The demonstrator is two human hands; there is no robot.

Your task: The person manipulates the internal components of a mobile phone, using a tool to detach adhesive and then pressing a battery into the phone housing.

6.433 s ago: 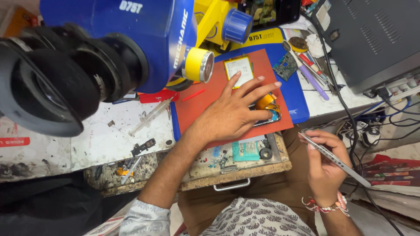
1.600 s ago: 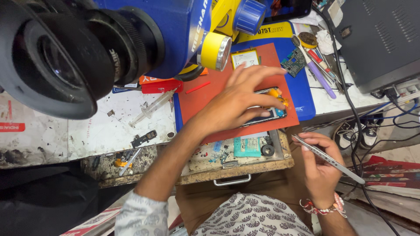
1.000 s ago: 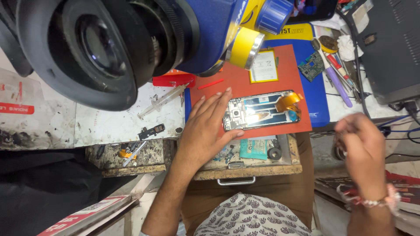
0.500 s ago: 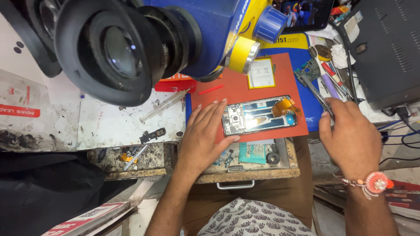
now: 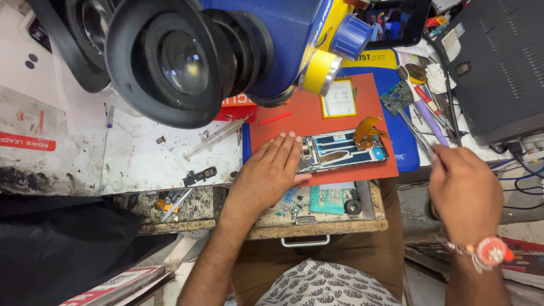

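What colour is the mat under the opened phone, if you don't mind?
Red; the mat shows best in the head view.

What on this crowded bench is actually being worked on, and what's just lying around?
In use: opened phone under the left hand; red mat; tweezers at the right hand.
Lying about: syringe; small circuit board; round black part.

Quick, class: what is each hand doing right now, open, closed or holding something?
Left hand: open, flat, resting against the opened phone.
Right hand: closed around thin metal tweezers.

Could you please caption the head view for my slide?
Left hand steadies an opened phone on a red mat; right hand holds tweezers.
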